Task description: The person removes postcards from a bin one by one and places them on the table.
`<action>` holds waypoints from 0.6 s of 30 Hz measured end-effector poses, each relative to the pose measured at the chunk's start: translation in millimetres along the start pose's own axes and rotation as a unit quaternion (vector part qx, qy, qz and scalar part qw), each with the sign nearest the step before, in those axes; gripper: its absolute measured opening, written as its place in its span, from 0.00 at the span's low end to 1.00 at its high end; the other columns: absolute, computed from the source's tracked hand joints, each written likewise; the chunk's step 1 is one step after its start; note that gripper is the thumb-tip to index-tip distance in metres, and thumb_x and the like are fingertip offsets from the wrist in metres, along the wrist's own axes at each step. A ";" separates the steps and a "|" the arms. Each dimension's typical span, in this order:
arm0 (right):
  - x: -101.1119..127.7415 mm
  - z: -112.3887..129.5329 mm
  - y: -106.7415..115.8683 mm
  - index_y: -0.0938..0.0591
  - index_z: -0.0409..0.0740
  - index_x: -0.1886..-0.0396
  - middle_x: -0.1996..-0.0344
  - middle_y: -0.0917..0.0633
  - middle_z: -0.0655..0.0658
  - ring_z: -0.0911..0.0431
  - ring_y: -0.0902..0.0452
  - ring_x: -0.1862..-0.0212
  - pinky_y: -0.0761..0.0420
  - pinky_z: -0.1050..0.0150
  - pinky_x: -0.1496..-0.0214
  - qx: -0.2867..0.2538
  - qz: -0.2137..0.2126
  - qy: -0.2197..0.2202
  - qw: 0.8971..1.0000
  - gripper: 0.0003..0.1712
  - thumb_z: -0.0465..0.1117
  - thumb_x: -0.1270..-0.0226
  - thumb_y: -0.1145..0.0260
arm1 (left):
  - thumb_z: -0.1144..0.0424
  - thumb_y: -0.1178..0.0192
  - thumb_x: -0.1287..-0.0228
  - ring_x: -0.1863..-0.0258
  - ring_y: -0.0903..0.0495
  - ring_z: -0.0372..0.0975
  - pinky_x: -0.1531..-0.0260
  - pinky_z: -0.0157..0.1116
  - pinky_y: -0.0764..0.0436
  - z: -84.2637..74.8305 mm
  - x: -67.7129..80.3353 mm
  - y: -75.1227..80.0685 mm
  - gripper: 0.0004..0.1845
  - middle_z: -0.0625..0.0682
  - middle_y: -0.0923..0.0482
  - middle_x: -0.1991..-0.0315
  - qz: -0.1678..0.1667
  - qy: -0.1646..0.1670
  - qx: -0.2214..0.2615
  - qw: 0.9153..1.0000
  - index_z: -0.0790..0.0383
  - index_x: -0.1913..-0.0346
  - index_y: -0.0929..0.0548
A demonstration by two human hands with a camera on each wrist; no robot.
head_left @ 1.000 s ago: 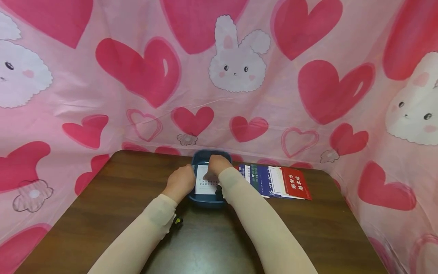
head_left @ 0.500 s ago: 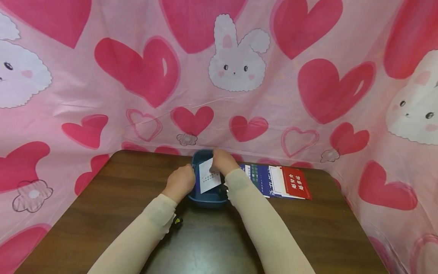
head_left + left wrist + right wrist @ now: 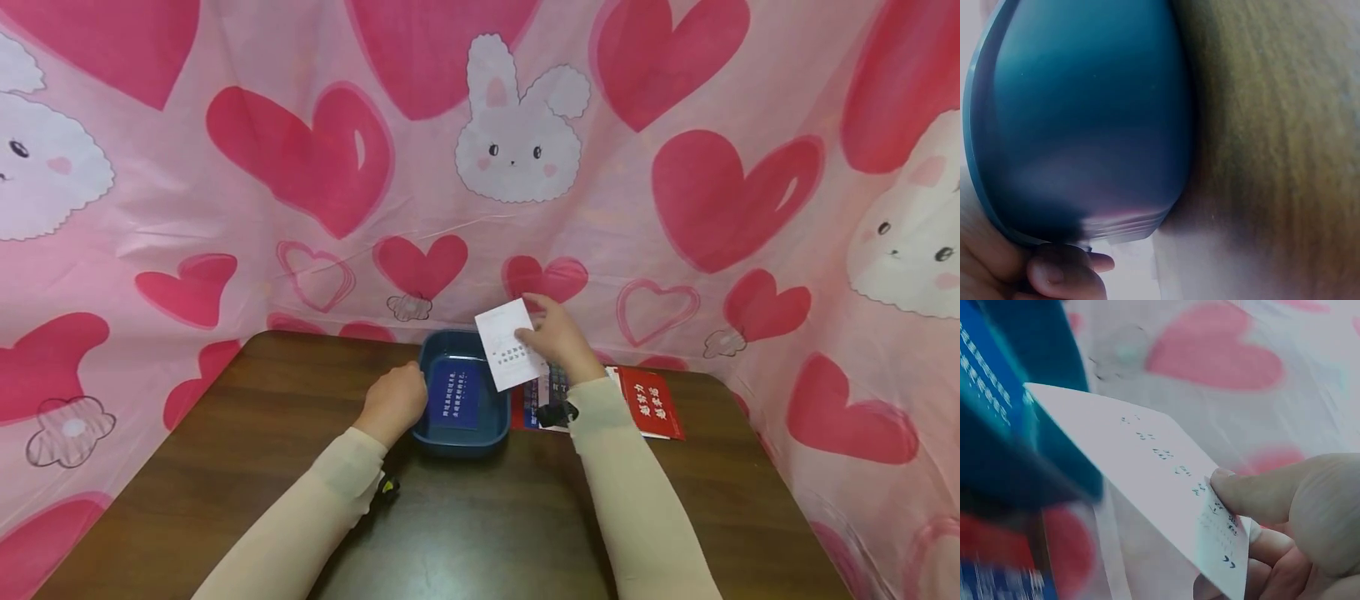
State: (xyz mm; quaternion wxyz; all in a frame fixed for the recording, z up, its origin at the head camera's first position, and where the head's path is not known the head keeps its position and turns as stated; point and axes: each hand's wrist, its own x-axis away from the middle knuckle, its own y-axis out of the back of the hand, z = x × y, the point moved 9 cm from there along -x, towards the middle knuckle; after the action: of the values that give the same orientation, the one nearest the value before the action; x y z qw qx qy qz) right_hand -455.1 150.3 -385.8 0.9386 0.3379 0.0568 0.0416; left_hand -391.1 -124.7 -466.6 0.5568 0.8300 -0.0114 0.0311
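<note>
Fingers [image 3: 1254, 497] of my right hand [image 3: 557, 337] pinch the white card [image 3: 510, 354], lifted clear above the blue tray [image 3: 457, 440]. My left hand [image 3: 393, 402] grips the tray's rim; a blue card [image 3: 454, 393] lies inside, others on the bench [image 3: 450, 517].

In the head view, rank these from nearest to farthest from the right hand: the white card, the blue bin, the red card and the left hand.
1. white card: pinched in the right hand, raised above the table.
2. red card: flat on the table, to the hand's right.
3. blue bin: to the hand's left; close to the red card in distance, so that order is uncertain.
4. left hand: farthest, gripping the bin's left rim.
</note>
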 end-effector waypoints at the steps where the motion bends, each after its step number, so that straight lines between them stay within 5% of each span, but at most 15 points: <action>1: 3.6 -8.5 9.8 0.31 0.47 0.11 0.39 0.09 0.28 0.43 0.06 0.51 0.04 0.53 0.50 -0.014 -0.004 -0.005 1.000 0.45 0.38 0.23 0.24 | 0.56 0.49 0.10 0.60 0.08 0.55 0.53 0.61 0.05 -0.7 0.3 0.0 0.21 0.66 0.09 0.52 0.000 -0.001 0.001 1.000 0.71 0.35 0.17; 5: 17.2 -44.3 44.5 0.29 0.47 0.12 0.44 0.08 0.27 0.50 0.09 0.59 0.08 0.61 0.60 -0.041 -0.024 -0.037 0.998 0.43 0.40 0.21 0.24 | 0.56 0.50 0.09 0.59 0.07 0.56 0.52 0.62 0.05 -1.1 2.3 -0.4 0.21 0.66 0.09 0.52 -0.003 -0.002 0.001 1.000 0.71 0.36 0.16; 18: 54.3 -130.7 137.8 0.33 0.42 0.10 0.30 0.16 0.23 0.53 0.09 0.58 0.07 0.63 0.59 -0.063 -0.078 -0.134 0.986 0.43 0.46 0.17 0.26 | 0.56 0.50 0.09 0.54 0.06 0.60 0.49 0.64 0.06 -3.1 2.6 1.6 0.22 0.67 0.08 0.50 -0.016 -0.015 0.003 1.000 0.72 0.37 0.16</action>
State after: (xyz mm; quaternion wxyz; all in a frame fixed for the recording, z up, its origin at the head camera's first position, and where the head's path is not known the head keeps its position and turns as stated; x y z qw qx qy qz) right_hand -424.4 344.8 -402.1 0.9573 0.2755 -0.0462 -0.0740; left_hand -388.8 -122.4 -463.8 0.5543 0.8322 -0.0068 0.0098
